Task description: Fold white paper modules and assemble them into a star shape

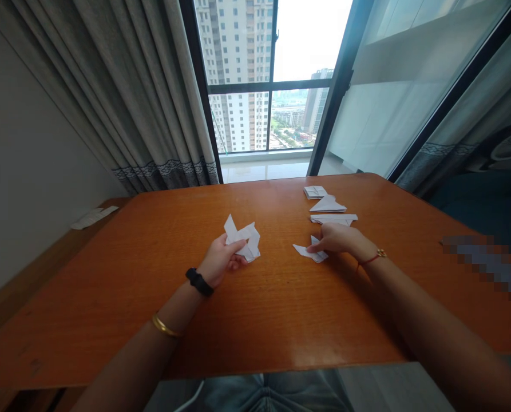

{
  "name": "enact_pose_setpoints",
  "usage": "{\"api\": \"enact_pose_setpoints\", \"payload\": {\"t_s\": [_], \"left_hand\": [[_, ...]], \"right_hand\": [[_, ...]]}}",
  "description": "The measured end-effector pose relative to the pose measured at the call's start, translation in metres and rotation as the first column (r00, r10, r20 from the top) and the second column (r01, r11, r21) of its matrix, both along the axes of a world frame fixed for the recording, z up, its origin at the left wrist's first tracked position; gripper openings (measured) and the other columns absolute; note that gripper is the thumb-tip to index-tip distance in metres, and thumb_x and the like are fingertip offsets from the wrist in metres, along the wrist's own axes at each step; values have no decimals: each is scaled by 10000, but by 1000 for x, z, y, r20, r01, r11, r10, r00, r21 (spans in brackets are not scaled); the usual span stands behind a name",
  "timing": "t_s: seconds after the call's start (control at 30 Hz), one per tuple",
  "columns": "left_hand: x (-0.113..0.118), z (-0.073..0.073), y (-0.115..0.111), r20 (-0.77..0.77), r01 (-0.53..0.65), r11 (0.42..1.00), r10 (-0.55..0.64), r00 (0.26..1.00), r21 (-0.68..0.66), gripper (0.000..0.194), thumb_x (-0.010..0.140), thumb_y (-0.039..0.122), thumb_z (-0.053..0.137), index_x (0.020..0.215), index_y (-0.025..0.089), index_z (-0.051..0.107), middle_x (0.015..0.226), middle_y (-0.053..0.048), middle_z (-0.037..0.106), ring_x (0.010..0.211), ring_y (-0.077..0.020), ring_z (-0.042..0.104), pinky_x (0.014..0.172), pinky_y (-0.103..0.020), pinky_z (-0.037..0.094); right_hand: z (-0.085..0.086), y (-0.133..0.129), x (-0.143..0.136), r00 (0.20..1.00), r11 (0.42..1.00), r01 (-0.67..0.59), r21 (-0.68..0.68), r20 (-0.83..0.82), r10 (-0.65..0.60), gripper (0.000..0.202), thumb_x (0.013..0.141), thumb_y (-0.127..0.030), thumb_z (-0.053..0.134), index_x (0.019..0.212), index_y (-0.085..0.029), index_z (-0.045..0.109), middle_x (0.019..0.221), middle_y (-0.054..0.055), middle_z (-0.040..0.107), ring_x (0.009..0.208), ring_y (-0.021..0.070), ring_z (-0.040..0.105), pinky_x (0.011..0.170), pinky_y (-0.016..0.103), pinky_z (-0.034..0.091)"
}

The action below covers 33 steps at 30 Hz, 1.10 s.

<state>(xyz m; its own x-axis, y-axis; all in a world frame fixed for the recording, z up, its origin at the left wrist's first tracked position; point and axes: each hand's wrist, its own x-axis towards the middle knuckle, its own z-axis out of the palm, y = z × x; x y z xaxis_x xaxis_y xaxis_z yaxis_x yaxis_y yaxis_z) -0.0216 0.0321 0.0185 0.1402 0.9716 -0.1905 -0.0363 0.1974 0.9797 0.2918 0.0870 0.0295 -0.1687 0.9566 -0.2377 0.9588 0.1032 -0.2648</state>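
My left hand (225, 258) pinches a white folded-paper figure (250, 233) with pointed flaps, thumb on top, held a little above the table. To the right, my right hand (339, 239) reaches down with its thumb and fingers on a smaller white folded-paper piece (314, 254) that has two pointed ends. Whether that piece is lifted off the wood I cannot tell. Just beyond my right hand lies a long flat folded-paper piece (333, 219). Behind it are a triangular folded paper (328, 204) and a square folded paper (315, 192), in a column.
The brown wooden table (246, 320) stretches out before me, its front edge near my lap. A blurred-out object (487, 263) lies at the right. A white sheet (94, 218) rests on a ledge at the left. Past the far edge are a curtain (152, 103) and a window (272, 86).
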Motion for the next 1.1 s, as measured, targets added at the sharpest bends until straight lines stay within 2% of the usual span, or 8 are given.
{"api": "enact_pose_setpoints", "payload": {"t_s": [0.13,0.23,0.33,0.6,0.73,0.83,0.97,1.1], "left_hand": [[6,1,-4,208,-1,993,25,978,-117,291,810,196,619,1074,145,508,868,-62,678,528,-74,611,407,-140,422],[10,0,-8,165,-19,996,34,986,-88,309,833,172,602,1122,150,494,988,-100,682,662,-126,685,503,-182,524],[14,-1,-12,108,27,998,-21,994,-55,326,836,208,623,1134,156,503,1037,-117,683,741,-166,709,560,-211,560],[14,2,-15,287,164,977,-120,950,-134,246,895,314,527,1094,170,528,1005,-110,681,718,-173,696,534,-241,548],[12,0,-8,371,-98,982,152,916,-160,114,910,247,504,973,156,534,1022,-89,645,627,-90,628,487,-189,497],[14,-2,-9,380,-64,986,118,918,-153,97,876,138,531,970,128,557,1036,-110,646,669,-100,642,509,-184,500],[19,0,-16,457,166,975,-82,886,-147,258,870,106,480,1112,124,567,1116,-148,654,867,-186,683,699,-277,556],[23,1,-22,503,208,962,-93,860,-178,280,909,185,436,1145,97,556,1126,-175,659,946,-220,677,821,-318,532]], "right_hand": [[2,-6,-19,957,995,19,-101,-286,-48,339,600,-479,746,589,-178,591,561,23,595,523,149,512,490,272,337],[11,-22,-44,612,977,-113,-181,-787,-75,359,654,-490,723,788,-169,632,623,1,613,535,114,516,522,249,386],[11,-40,-75,351,968,-162,-194,-928,-127,366,664,-483,731,784,-156,620,623,-15,592,519,91,492,515,234,377],[-10,-48,-101,434,995,-67,-71,-900,-35,327,702,-456,715,747,-149,614,577,-44,552,506,86,450,487,228,325],[-3,-49,-99,202,995,45,-92,-974,-99,357,679,-460,743,797,-158,594,548,-48,563,461,75,456,460,216,326],[-3,-53,-104,46,988,30,-150,-987,-151,380,654,-429,775,843,-162,582,549,-32,610,467,90,518,488,222,395],[-9,-54,-111,41,983,7,-182,-982,-182,397,605,-401,812,815,-158,578,552,-20,637,465,93,544,490,223,434],[-13,-56,-117,70,978,54,-200,-977,-204,410,605,-422,805,823,-170,567,526,-24,633,452,101,549,476,226,447]]}}
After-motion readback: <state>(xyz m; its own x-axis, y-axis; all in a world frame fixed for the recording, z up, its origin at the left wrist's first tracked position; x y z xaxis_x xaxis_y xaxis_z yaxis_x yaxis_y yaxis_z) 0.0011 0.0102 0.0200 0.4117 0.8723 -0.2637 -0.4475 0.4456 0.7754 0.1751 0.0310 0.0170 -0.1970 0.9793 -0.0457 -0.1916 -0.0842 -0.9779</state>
